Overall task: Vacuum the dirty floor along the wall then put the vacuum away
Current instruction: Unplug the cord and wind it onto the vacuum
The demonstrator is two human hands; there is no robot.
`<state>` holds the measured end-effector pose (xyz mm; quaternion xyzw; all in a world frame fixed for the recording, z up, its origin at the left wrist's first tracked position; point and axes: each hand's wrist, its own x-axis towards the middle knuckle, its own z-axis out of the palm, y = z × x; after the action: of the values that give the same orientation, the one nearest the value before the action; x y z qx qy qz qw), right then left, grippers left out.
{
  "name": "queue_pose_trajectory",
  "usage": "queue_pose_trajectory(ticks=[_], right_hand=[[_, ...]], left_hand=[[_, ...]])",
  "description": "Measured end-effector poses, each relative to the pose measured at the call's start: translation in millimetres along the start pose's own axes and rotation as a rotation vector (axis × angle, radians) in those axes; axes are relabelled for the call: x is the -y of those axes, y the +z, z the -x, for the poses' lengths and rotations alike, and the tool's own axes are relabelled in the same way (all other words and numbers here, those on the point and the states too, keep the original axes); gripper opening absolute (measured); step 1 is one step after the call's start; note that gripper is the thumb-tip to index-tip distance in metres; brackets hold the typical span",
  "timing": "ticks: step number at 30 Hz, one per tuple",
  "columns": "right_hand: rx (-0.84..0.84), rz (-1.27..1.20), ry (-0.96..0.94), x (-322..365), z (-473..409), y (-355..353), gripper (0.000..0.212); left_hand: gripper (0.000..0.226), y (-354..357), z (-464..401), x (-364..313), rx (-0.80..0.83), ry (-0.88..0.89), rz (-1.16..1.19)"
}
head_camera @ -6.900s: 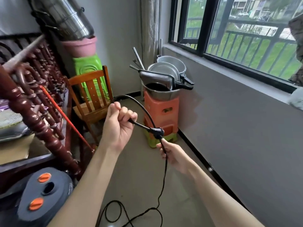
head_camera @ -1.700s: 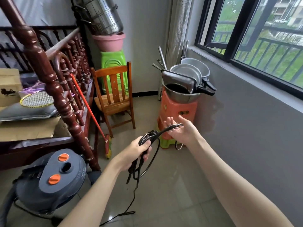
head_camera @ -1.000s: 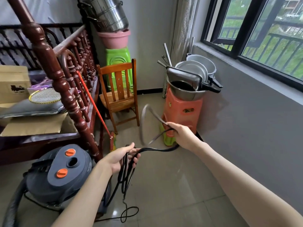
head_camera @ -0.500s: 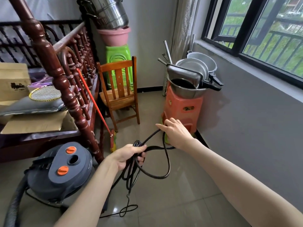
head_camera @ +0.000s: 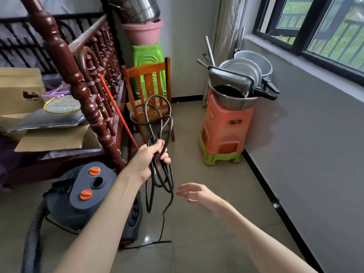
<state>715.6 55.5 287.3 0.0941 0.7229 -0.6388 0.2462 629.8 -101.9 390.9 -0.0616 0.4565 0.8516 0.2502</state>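
The right hand (head_camera: pixel 194 193) was low and near, with its fingers loose and spread, holding nothing. A little farther out, the left hand (head_camera: pixel 151 159) had its fingers curled tight around a bunch of black cord (head_camera: pixel 157 123). Some loops stuck up above the fist and more hung down below it, and one thin end trailed to the floor (head_camera: pixel 206 243). The gray vacuum (head_camera: pixel 82 196) with two orange knobs sat on the floor at the left, beside the dark red railing (head_camera: pixel 78 89). Farther back stood a wooden chair (head_camera: pixel 147 75) and an orange stool (head_camera: pixel 226 127) with metal pots (head_camera: pixel 242 75) on top
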Motion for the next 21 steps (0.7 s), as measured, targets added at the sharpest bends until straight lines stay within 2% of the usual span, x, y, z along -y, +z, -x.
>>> queue_pose_trajectory(ticks=[2,4,6,10,13,16,18,21], right_hand=[[0.160,0.070,0.022,3,-5,16,0.025],[0.176,0.173,0.018,4,-16,30,0.015],[0.099,0.268,0.001,0,-29,38,0.005],[-0.119,0.365,0.100,-17,-53,21,0.029],[-0.181,0.420,0.185,-25,-60,-4,0.023],[-0.220,0.487,0.210,-16,-65,-21,0.033],[-0.164,0.364,0.218,-4,-70,-24,0.039],[-0.034,0.004,0.251,17,-79,-25,0.040]], left_hand=[[0.027,8,-1,-10,0.013,0.029,0.041],[0.028,13,2,-18,0.037,0.046,0.102],[0.028,13,8,-27,0.063,0.052,0.154],[0.026,-4,18,-46,0.023,0.086,0.043],[0.024,-28,15,-54,-0.146,0.130,-0.170],[0.019,-58,3,-51,-0.406,0.165,-0.518],[0.017,-80,-4,-48,-0.582,0.157,-0.801],[0.032,-103,-8,-45,-0.736,0.101,-1.229]])
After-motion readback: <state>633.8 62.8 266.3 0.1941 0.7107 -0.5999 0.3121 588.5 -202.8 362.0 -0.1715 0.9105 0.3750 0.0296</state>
